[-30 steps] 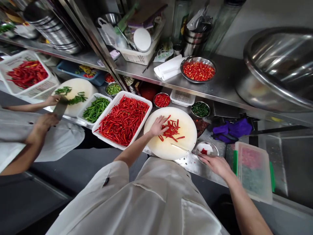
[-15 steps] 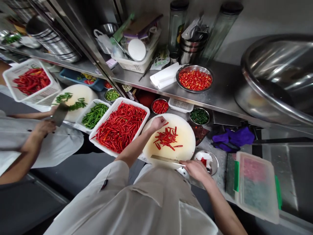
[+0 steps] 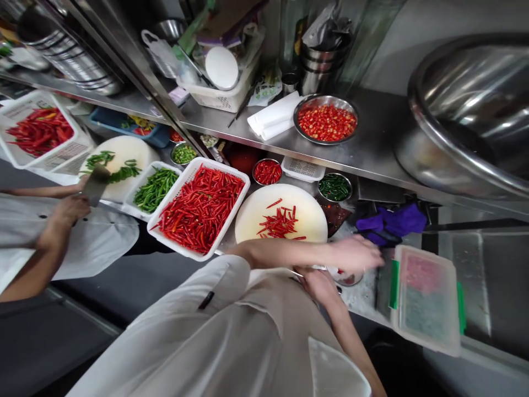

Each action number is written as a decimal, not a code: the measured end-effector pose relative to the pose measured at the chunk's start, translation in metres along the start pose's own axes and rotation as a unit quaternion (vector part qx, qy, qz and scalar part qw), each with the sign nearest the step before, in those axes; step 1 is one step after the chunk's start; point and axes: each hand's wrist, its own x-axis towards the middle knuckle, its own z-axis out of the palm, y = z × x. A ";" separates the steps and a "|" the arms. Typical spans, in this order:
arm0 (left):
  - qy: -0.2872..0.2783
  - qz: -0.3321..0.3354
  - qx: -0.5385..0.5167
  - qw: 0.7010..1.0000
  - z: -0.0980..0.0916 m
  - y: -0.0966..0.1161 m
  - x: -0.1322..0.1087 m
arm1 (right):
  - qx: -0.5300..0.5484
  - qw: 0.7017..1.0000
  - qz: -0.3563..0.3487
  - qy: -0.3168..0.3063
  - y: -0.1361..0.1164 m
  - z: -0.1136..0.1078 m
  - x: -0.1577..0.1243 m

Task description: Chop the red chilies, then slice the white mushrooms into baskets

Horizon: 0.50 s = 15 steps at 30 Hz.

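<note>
My left hand (image 3: 359,255) reaches across to the right, over a small metal bowl (image 3: 352,279) holding something white and red bits. Its fingers look curled in; motion blur hides what they hold, if anything. In my right hand (image 3: 317,284) is a knife (image 3: 296,273), low at the near edge of the round white cutting board (image 3: 248,220). My left forearm covers most of the blade. A loose pile of red chillies (image 3: 279,221) lies on the board, with one chilli apart at the back. Left of the board stands a white basket (image 3: 247,187) full of red chillies (image 3: 202,207).
A co-worker's hand (image 3: 71,209) holds a cleaver (image 3: 97,183) at another board with green pieces. Beyond my board are bowls of cut red chillies (image 3: 267,172) and green ones (image 3: 334,188). Rightward lie a purple cloth (image 3: 399,219) and a lidded plastic box (image 3: 427,309). A steel shelf (image 3: 372,149) runs above.
My left hand has swung from the back left of the board to the right, over the small bowl. My right hand stays low with the knife. The whole view has shifted slightly.
</note>
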 end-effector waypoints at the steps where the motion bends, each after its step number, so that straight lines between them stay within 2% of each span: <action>1: 0.010 -0.032 0.000 0.999 0.009 -0.029 -0.012 | -0.006 1.000 0.000 -0.010 0.000 0.001 -0.002; 4: 0.006 -0.136 0.001 0.991 0.046 -0.113 -0.057 | -0.004 1.000 0.014 -0.015 0.000 0.007 -0.010; 6: -0.013 -0.307 -0.043 0.951 0.068 -0.151 -0.084 | 0.003 1.000 0.015 -0.011 0.002 0.009 -0.013; 7: -0.023 -0.340 -0.062 0.938 0.076 -0.162 -0.094 | 0.002 1.000 0.013 -0.012 0.003 0.009 -0.014; 9: -0.033 -0.387 -0.103 0.916 0.087 -0.173 -0.111 | -0.007 1.000 0.004 -0.013 0.004 0.004 -0.012; 11: -0.031 -0.403 -0.130 0.905 0.088 -0.177 -0.125 | -0.020 1.000 -0.005 -0.012 0.002 -0.005 -0.006; 13: -0.031 -0.403 -0.134 0.905 0.082 -0.181 -0.135 | -0.028 1.000 -0.001 -0.002 -0.003 -0.013 -0.001; 15: -0.019 -0.378 -0.131 0.916 0.070 -0.185 -0.133 | -0.023 1.000 0.009 0.010 -0.011 -0.014 -0.002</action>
